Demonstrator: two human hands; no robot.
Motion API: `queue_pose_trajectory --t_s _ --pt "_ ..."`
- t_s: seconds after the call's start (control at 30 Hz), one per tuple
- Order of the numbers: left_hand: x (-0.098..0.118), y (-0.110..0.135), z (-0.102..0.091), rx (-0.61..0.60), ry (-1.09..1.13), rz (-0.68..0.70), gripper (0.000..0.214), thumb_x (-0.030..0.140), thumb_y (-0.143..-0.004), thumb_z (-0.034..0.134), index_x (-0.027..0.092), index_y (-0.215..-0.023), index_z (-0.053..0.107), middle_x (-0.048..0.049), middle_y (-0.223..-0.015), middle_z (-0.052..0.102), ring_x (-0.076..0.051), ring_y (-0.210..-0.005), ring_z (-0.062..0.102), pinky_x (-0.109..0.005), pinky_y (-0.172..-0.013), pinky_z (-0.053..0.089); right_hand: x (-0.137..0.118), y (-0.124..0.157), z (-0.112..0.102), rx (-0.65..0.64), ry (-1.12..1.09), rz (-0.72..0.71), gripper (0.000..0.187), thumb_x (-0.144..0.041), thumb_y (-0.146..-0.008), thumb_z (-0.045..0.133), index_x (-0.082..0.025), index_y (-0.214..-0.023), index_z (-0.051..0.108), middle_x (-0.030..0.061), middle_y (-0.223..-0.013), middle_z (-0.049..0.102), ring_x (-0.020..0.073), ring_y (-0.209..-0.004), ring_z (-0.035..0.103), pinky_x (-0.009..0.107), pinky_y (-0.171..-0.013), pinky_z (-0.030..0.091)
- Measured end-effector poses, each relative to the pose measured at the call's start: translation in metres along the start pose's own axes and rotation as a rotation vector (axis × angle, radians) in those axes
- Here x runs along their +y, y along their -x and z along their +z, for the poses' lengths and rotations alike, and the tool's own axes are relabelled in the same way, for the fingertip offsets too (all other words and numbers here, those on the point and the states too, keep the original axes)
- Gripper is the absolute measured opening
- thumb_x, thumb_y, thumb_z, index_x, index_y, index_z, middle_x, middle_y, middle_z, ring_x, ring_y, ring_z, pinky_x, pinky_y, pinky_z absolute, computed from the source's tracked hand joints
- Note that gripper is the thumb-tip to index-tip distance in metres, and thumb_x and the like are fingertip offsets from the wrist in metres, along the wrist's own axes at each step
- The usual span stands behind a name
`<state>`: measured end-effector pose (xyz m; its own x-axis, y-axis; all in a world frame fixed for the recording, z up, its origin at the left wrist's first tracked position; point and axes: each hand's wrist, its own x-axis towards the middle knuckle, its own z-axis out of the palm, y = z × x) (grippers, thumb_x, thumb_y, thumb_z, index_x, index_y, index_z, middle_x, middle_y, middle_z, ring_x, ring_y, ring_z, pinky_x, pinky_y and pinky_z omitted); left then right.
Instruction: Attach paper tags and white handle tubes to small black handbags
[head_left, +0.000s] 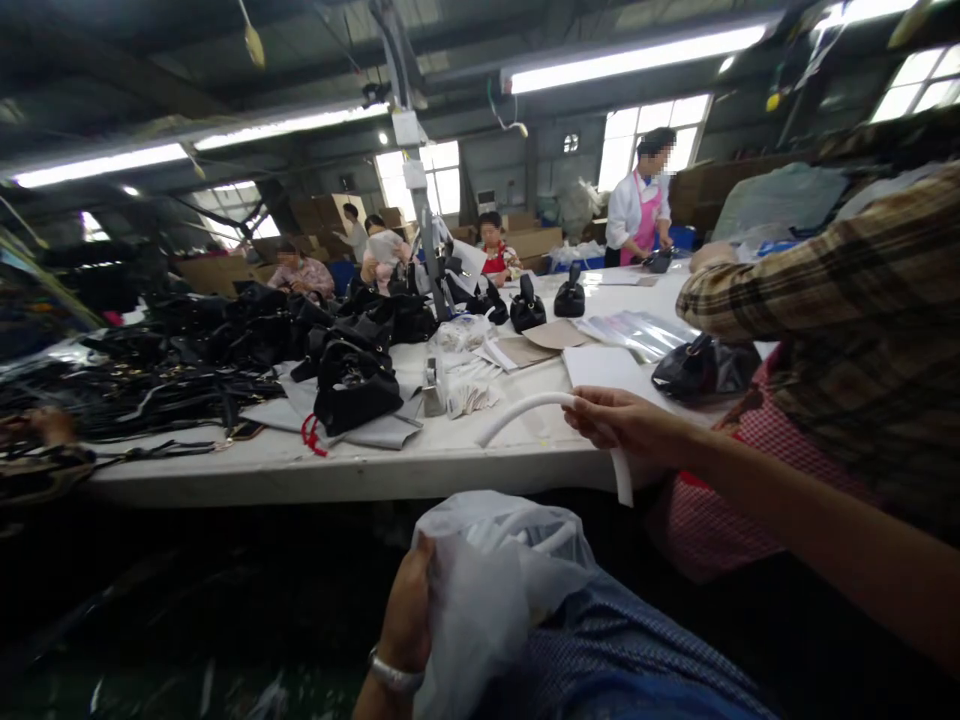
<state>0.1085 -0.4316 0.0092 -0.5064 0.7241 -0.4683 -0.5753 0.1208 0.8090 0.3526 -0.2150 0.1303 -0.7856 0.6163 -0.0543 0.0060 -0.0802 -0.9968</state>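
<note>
My right hand [626, 425] is closed round a curved white foam tube [525, 408], holding it up over the near edge of the white table [420, 465]. One end of the tube hangs down below my fingers. My left hand [409, 610], with a metal bracelet on the wrist, grips the mouth of a thin white plastic bag [499, 580] resting on my lap. More white tubes show through the bag. A black handbag [354, 385] with a red tag sits on the table ahead.
A person in a plaid shirt and red checked apron [847, 330] sits close at my right, by another black bag [701, 368]. Piles of black bags and straps [172, 370] cover the table's left. Several other workers [637, 215] stand or sit at the far end.
</note>
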Motion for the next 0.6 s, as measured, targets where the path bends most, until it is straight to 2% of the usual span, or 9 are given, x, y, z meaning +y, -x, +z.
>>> queue_pose_trajectory --t_s 0.1,0.17,0.23,0.33,0.4,0.5,0.6 --pt "-0.002 0.001 -0.001 0.004 0.001 -0.017 0.036 0.039 -0.075 0.068 0.013 -0.099 0.068 -0.0102 -0.097 0.072 -0.025 -0.101 0.063 -0.036 -0.096 0.046 -0.002 0.014 0.019 -0.092 0.205 -0.013 0.026 -0.042 -0.081 0.063 -0.016 -0.088 0.057 -0.0053 -0.064 0.045 0.0051 -0.048 0.032 0.018 -0.042 0.023" --pt "-0.004 0.002 -0.002 0.010 -0.004 -0.012 0.039 0.041 -0.074 0.069 0.012 -0.100 0.067 -0.0107 -0.100 0.071 -0.025 -0.103 0.063 -0.036 -0.095 0.046 0.001 0.021 0.033 -0.186 0.441 -0.057 0.018 -0.034 -0.082 0.061 -0.015 -0.082 0.062 -0.0039 -0.063 0.049 0.0072 -0.053 0.042 0.018 -0.047 0.030" --pt "-0.005 0.004 -0.001 0.010 -0.017 -0.001 0.041 0.043 -0.073 0.069 0.013 -0.100 0.067 -0.0105 -0.103 0.070 -0.026 -0.104 0.062 -0.036 -0.094 0.046 0.013 0.025 0.049 -0.310 0.650 -0.141 0.013 -0.019 -0.080 0.056 -0.016 -0.087 0.067 -0.0017 -0.070 0.059 0.0102 -0.064 0.053 0.019 -0.056 0.039" --pt "-0.007 0.011 0.005 -0.010 -0.032 -0.003 0.044 0.045 -0.069 0.072 0.012 -0.099 0.067 -0.0095 -0.097 0.072 -0.027 -0.101 0.063 -0.036 -0.092 0.047 0.046 0.024 0.074 -0.396 0.967 -0.277 0.047 -0.002 -0.070 0.050 -0.019 -0.112 0.063 0.0043 -0.099 0.067 0.0158 -0.083 0.062 0.023 -0.071 0.045" --pt "-0.007 0.017 0.009 -0.055 -0.033 -0.019 0.047 0.047 -0.068 0.072 0.012 -0.099 0.068 -0.0094 -0.093 0.072 -0.028 -0.097 0.064 -0.036 -0.090 0.048 0.068 0.021 0.087 -0.332 1.234 -0.271 0.051 0.000 -0.069 0.049 -0.018 -0.116 0.061 0.0097 -0.102 0.067 0.0204 -0.084 0.064 0.028 -0.069 0.046" --pt "-0.007 0.022 0.011 -0.070 -0.055 -0.010 0.048 0.048 -0.068 0.072 0.012 -0.100 0.068 -0.0099 -0.093 0.072 -0.028 -0.097 0.064 -0.037 -0.091 0.047 0.081 0.018 0.095 -0.301 1.475 -0.155 0.030 -0.005 -0.074 0.050 -0.017 -0.094 0.068 0.0090 -0.081 0.070 0.0224 -0.070 0.065 0.027 -0.058 0.044" --pt "-0.007 0.020 0.004 -0.013 -0.082 0.029 0.049 0.048 -0.067 0.072 0.010 -0.098 0.068 -0.0114 -0.095 0.071 -0.028 -0.100 0.063 -0.037 -0.093 0.046 0.063 0.024 0.084 -0.336 1.436 -0.156 0.015 -0.011 -0.073 0.056 -0.019 -0.077 0.068 0.0047 -0.073 0.068 0.0199 -0.065 0.064 0.025 -0.056 0.041"
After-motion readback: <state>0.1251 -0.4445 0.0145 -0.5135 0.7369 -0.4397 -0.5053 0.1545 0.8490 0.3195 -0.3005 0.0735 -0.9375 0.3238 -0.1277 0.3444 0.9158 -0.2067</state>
